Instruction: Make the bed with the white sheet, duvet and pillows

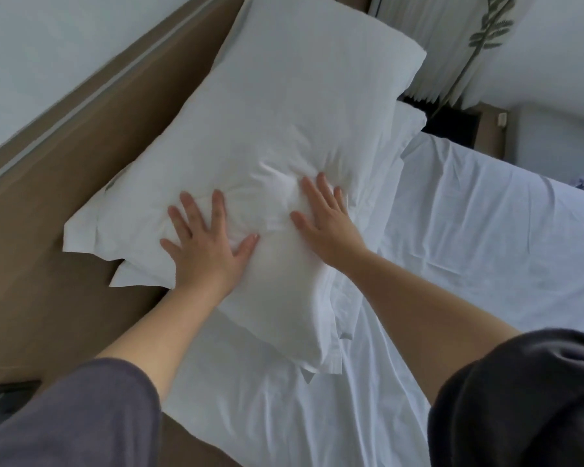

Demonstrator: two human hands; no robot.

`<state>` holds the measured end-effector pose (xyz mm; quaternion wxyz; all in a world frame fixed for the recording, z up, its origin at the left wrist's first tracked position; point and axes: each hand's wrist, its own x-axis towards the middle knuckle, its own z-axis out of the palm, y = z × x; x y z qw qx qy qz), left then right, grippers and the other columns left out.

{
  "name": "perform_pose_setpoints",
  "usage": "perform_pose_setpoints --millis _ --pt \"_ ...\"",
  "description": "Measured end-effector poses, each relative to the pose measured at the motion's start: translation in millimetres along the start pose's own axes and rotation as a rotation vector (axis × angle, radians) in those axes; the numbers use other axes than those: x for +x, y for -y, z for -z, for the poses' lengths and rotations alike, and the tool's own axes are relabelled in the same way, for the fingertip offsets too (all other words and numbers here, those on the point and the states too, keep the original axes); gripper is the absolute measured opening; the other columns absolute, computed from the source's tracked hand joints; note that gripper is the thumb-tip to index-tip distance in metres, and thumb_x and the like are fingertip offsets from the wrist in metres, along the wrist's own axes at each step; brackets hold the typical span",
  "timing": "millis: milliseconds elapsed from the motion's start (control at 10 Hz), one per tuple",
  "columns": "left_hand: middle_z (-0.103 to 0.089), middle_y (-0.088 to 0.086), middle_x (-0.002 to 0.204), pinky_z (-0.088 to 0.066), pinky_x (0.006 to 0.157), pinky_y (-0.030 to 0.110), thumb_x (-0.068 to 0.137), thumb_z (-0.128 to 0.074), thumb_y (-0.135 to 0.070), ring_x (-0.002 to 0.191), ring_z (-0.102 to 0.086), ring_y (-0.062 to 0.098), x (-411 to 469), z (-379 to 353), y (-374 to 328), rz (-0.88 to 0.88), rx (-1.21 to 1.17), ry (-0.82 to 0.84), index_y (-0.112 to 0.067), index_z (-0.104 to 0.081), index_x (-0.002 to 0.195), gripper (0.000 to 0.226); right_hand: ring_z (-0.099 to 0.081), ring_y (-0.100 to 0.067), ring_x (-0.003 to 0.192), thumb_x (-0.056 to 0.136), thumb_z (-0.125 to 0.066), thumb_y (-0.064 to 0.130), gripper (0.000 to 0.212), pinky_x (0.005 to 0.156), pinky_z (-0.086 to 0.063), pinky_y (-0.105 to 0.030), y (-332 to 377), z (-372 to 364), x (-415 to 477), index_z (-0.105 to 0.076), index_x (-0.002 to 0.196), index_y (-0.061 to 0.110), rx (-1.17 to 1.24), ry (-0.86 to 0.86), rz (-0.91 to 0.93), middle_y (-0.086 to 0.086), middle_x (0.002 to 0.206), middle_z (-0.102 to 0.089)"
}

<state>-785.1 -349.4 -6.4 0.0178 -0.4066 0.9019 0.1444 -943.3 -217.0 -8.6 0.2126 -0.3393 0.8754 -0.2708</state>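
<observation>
White top pillow [284, 129] lies stacked on second pillow [410, 124], both against brown headboard [48, 214]. Second pillow's corners poke out at either end. Left hand [206, 246] and right hand [329, 224] press flat on top pillow's near half, fingers [218, 210] straight and spread, fabric puckered between them. White sheet [486, 230], wrinkled, spreads beneath both pillows. Grey sleeves [81, 416] at frame bottom. Leaf-print curtain [452, 45] in far corner.

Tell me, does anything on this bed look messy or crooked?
A little. The top pillow sits askew on the lower pillow, whose corners poke out beneath it. The top one is crumpled between the left hand and right hand pressing on it. The sheet is wrinkled too.
</observation>
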Motion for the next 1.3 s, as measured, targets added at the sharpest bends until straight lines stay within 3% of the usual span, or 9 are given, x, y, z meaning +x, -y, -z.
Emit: perform_pose_setpoints --millis 100,200,300,400,500,700,800,1000,1300 --pt "0.006 0.025 0.159 -0.015 0.106 0.072 0.090 -0.031 -0.060 0.146 0.003 0.042 -9.1 -3.6 -9.1 -0.122 0.093 -0.107 -0.014 -0.002 0.155 0.084 -0.004 -0.009 0.150 0.098 -0.044 0.052 0.070 0.116 -0.016 -0.031 -27.9 -9.7 -21.4 -0.007 0.155 0.037 0.296 -0.155 -0.140 0.013 0.163 0.001" --pt "0.007 0.021 0.160 -0.008 0.109 0.072 0.090 -0.028 -0.061 0.147 0.006 0.040 -2.4 -1.8 -22.6 -0.283 0.164 -0.125 -0.014 0.000 0.155 0.085 -0.008 -0.014 0.150 0.096 -0.042 0.058 0.076 0.118 -0.010 -0.032 -58.1 -14.3 -30.1 -0.005 0.157 0.030 0.610 -0.093 -0.408 0.005 0.164 -0.004" --pt "0.014 0.019 0.160 0.001 0.110 0.070 0.087 -0.024 -0.067 0.147 0.012 0.038 12.5 -2.9 -42.0 -0.361 0.204 -0.132 -0.018 0.005 0.154 0.089 -0.012 -0.024 0.150 0.092 -0.037 0.070 0.080 0.115 -0.017 -0.058 -79.4 -15.4 -28.5 -0.002 0.156 0.037 0.845 0.032 -0.625 0.008 0.164 -0.006" --pt "0.016 0.018 0.159 0.002 0.108 0.073 0.084 -0.023 -0.072 0.146 0.014 0.038 28.0 -9.1 -54.0 -0.371 0.250 -0.128 -0.023 0.006 0.154 0.090 -0.018 -0.031 0.147 0.060 -0.041 0.097 0.108 0.105 -0.022 -0.074 -71.5 -24.9 -11.4 -0.011 0.152 0.048 0.978 0.133 -0.702 0.010 0.163 -0.011" --pt "0.015 0.019 0.159 0.000 0.106 0.075 0.084 -0.028 -0.072 0.146 0.013 0.038 41.3 -13.9 -55.4 -0.358 0.284 -0.127 -0.025 0.006 0.154 0.091 -0.030 -0.032 0.142 0.038 -0.042 0.102 0.123 0.100 -0.027 -0.077 -74.4 -33.2 8.1 -0.021 0.149 0.051 1.067 0.157 -0.667 0.007 0.159 -0.025" --pt "0.007 0.022 0.160 -0.001 0.106 0.075 0.087 -0.030 -0.068 0.146 0.006 0.042 43.2 -17.9 -64.0 -0.446 0.302 -0.166 -0.017 -0.004 0.155 0.089 -0.026 -0.029 0.146 0.087 -0.032 0.078 0.078 0.111 -0.022 -0.062 -120.5 -24.6 -19.5 -0.020 0.153 0.039 1.048 0.096 -0.706 0.007 0.160 -0.023" --pt "0.005 0.021 0.160 -0.001 0.107 0.074 0.087 -0.026 -0.067 0.146 0.005 0.043 38.5 -20.5 -68.5 -0.498 0.331 -0.162 -0.016 -0.006 0.155 0.087 -0.019 -0.022 0.148 0.098 -0.029 0.063 0.068 0.116 -0.018 -0.051 -145.4 -31.9 -35.0 -0.016 0.155 0.030 0.868 0.010 -0.712 0.006 0.161 -0.018" --pt "0.005 0.018 0.161 -0.002 0.109 0.072 0.089 -0.031 -0.063 0.147 0.005 0.040 22.5 -8.8 -64.1 -0.478 0.358 -0.127 -0.017 -0.007 0.155 0.085 0.009 -0.031 0.150 0.095 -0.025 0.069 0.071 0.114 -0.004 -0.065 -156.6 -36.2 -66.5 0.002 0.154 0.040 -0.054 0.276 -0.590 0.002 0.164 0.009" --pt "0.020 0.010 0.160 -0.003 0.113 0.065 0.093 -0.017 -0.064 0.148 0.013 0.032 -82.7 9.3 -69.5 -0.254 0.494 0.222 -0.023 0.012 0.154 0.079 0.016 -0.036 0.148 0.097 -0.016 0.065 0.069 0.111 0.005 -0.070 -121.0 49.3 -147.6 0.010 0.154 0.037 -0.636 0.296 -0.227 -0.004 0.163 0.014"
